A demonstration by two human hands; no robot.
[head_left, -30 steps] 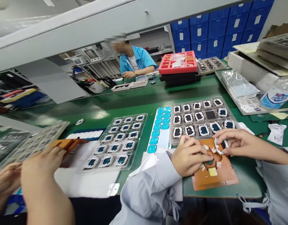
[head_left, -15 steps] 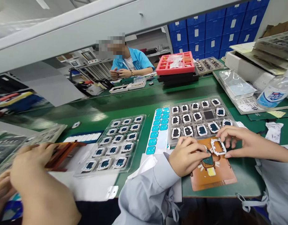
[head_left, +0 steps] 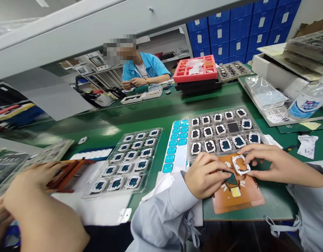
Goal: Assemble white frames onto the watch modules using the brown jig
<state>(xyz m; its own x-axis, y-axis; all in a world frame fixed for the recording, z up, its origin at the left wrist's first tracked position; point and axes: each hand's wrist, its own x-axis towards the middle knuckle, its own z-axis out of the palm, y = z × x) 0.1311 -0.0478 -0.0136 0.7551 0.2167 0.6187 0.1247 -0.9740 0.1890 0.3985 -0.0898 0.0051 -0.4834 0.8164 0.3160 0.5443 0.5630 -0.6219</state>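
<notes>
The white rounded-square frame [head_left: 243,172], edge-on a second ago, now shows its open middle above the far right part of the orange fixture [head_left: 247,197], near the dark teal plate [head_left: 232,180] and apparently unjoined to it. The left hand [head_left: 203,175] pinches the plate over the fixture's middle (contact beneath cannot be told), and the right hand [head_left: 266,162] pinches the frame. A clear blister tray [head_left: 214,133] crowds the fixture's far edge; to the fixture's right, green counter [head_left: 279,199] offers more room.

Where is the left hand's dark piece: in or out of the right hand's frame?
Out: the left hand touches the dark piece beside the white frame.
</notes>
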